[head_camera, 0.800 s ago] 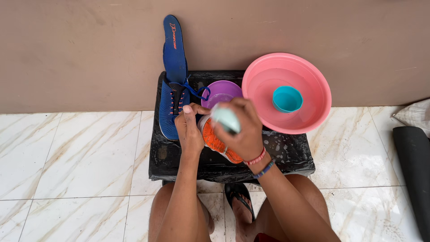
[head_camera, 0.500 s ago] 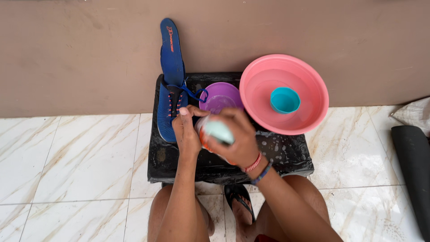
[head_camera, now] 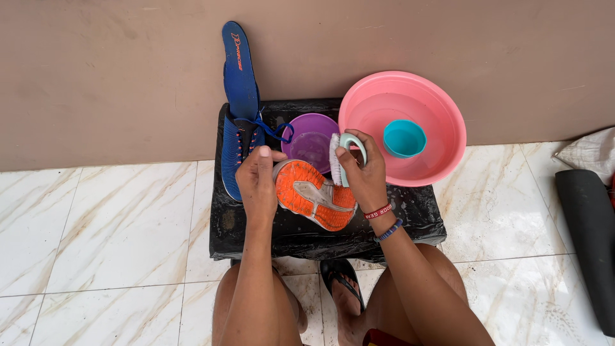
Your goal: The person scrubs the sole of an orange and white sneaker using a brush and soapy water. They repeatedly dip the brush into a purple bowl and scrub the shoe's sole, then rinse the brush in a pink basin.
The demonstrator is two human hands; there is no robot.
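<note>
- At nine o'clock of the block (head_camera: 410, 218): blue shoe (head_camera: 238, 147) lying toe-down toward the camera, laces loose, with a blue insole (head_camera: 238, 70) propped upright against the wall (head_camera: 96, 77) above it, likely set there to keep it off the wet surface.
- Just right of that, left hand (head_camera: 256, 182): closed around the heel end of a second shoe (head_camera: 314, 194), thumb on top, gripping it firmly.
- At the block's centre: that shoe turned orange sole up and tilted toward the right hand, seemingly held so to present the tread for scrubbing.
- At twelve o'clock of the sole: purple bowl (head_camera: 312, 138), sitting on the block, touching the basin's rim.
- At one o'clock of the sole: right hand (head_camera: 365, 176), fingers curled shut through the loop handle of a pale green brush (head_camera: 343, 157), bristles facing left and meeting the sole's toe end.
- On that wrist: two bands, red and blue.
- At two o'clock: pink basin (head_camera: 442, 128) leaning on the wall, a teal cup (head_camera: 404, 138) inside, kept within reach of the brush hand.
- At three o'clock, far right: dark roll (head_camera: 586, 237) on the tiles.
</note>
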